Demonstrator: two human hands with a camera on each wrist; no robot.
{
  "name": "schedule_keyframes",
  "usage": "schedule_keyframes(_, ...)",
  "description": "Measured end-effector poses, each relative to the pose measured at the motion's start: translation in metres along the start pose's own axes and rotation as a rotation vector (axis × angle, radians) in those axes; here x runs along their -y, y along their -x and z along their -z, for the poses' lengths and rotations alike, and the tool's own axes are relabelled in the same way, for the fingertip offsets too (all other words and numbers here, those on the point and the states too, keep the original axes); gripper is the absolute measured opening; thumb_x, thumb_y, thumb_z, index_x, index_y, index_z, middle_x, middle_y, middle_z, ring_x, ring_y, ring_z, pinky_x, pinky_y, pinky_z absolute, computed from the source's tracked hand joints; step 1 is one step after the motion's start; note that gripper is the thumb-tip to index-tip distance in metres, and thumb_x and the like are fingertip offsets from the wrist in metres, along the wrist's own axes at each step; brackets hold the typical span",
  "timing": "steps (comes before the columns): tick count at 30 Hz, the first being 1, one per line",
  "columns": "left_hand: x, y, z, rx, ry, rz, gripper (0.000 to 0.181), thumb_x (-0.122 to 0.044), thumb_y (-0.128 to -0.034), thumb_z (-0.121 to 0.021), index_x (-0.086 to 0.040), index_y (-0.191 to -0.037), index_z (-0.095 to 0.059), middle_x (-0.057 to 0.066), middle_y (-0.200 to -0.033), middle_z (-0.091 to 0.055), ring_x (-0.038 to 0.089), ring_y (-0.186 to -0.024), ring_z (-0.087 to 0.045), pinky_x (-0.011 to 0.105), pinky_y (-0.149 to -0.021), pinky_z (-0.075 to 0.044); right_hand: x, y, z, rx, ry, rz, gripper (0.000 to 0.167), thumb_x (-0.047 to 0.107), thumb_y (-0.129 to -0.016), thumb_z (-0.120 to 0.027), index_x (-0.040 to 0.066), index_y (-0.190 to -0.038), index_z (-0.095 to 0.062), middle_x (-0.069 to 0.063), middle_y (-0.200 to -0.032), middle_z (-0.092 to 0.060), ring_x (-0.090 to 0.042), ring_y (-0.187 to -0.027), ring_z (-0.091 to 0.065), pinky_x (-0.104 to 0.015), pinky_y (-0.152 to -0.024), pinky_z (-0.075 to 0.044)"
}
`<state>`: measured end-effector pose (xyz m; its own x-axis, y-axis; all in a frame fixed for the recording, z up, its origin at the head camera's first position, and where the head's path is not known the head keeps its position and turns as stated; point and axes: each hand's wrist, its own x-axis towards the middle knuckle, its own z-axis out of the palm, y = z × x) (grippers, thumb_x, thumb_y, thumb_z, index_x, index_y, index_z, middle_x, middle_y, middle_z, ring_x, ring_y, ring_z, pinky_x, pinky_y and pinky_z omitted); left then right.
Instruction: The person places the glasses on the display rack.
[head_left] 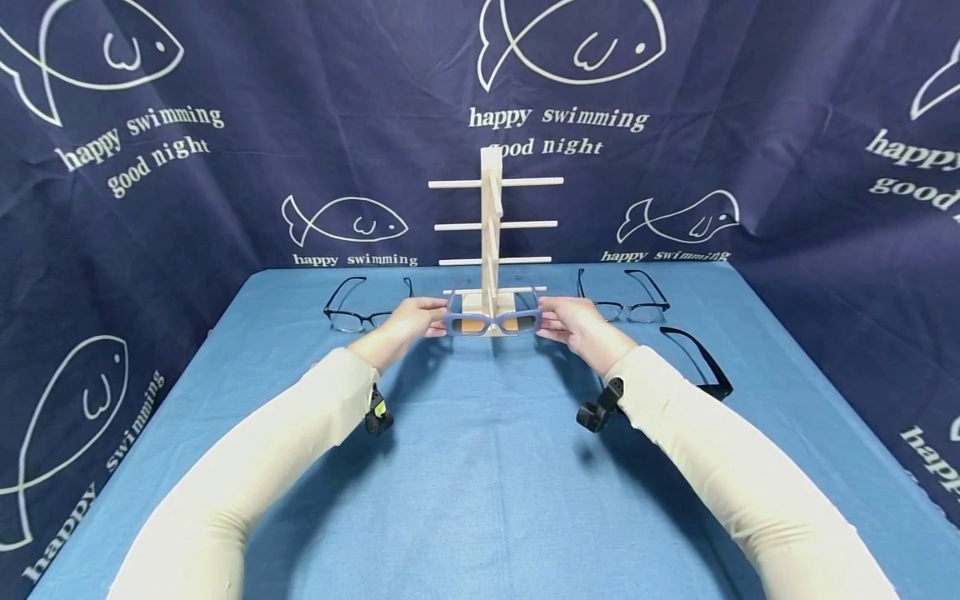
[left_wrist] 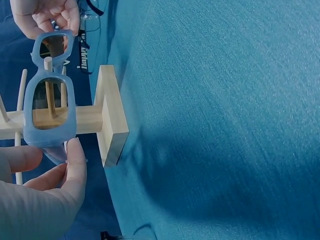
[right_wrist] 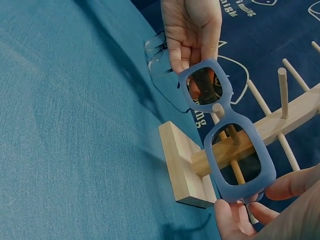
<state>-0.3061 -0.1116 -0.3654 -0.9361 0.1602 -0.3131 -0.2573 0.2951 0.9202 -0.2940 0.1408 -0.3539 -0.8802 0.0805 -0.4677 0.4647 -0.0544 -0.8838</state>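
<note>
Blue-framed sunglasses (head_left: 492,323) with dark lenses are held level by both hands, lenses facing me, at the lowest part of a wooden display stand (head_left: 491,208). My left hand (head_left: 408,321) pinches the left end of the frame near the hinge. At the opposite end, my right hand (head_left: 581,325) pinches the other hinge area. In the left wrist view, thumb and fingers grip the sunglasses (left_wrist: 50,135) at their lower corner. A short peg (right_wrist: 218,111) shows at the nose bridge in the right wrist view; whether it touches the bridge I cannot tell.
Clear-lens glasses (head_left: 348,320) lie left of the stand, partly behind my left hand. Another pair of glasses (head_left: 647,312) is at the back right. Black glasses (head_left: 708,367) sit partly under my right forearm. Dark fish-print cloth (head_left: 345,125) encloses the blue table (head_left: 480,483).
</note>
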Motion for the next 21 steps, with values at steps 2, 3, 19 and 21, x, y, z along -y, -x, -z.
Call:
schedule_keyframes(2, 0.000, 0.000, 0.001, 0.002, -0.004, -0.001, 0.043, -0.012, -0.1023, -0.048, -0.002, -0.144, -0.043, 0.016, -0.144, -0.049, 0.024, -0.109, -0.061, 0.030, -0.099, -0.054, 0.000, 0.000, -0.001, -0.010, -0.003, 0.006, 0.045, 0.010, -0.098, -0.052, 0.005, -0.142, -0.047, -0.012, -0.115, -0.058, -0.006, -0.063, -0.063, -0.031, -0.095, -0.056)
schedule_keyframes(3, 0.000, 0.000, 0.002, 0.001, 0.000, -0.007, 0.044, -0.011, -0.1023, -0.047, -0.001, -0.144, -0.042, 0.017, -0.143, -0.049, 0.023, -0.105, -0.062, 0.031, -0.099, -0.054, 0.000, 0.001, -0.001, -0.017, -0.007, 0.011, 0.045, 0.010, -0.097, -0.053, 0.004, -0.142, -0.048, -0.012, -0.114, -0.059, -0.006, -0.061, -0.063, -0.032, -0.096, -0.056)
schedule_keyframes(19, -0.010, 0.011, 0.012, -0.070, 0.026, -0.115, 0.045, -0.011, -0.1014, -0.050, -0.001, -0.145, -0.042, 0.018, -0.145, -0.047, 0.032, -0.124, -0.055, 0.036, -0.107, -0.049, 0.010, 0.011, 0.004, -0.111, 0.024, 0.116, 0.045, 0.014, -0.094, -0.053, 0.000, -0.138, -0.050, -0.016, -0.138, -0.056, -0.025, -0.121, -0.058, -0.032, -0.106, -0.050)
schedule_keyframes(21, -0.010, 0.012, 0.014, -0.071, 0.043, -0.120, 0.046, -0.012, -0.1011, -0.051, -0.001, -0.145, -0.041, 0.017, -0.145, -0.047, 0.031, -0.124, -0.055, 0.034, -0.106, -0.050, 0.011, 0.012, 0.005, -0.109, 0.011, 0.119, 0.045, 0.015, -0.096, -0.053, 0.002, -0.139, -0.050, -0.015, -0.139, -0.055, -0.023, -0.119, -0.059, -0.031, -0.106, -0.050)
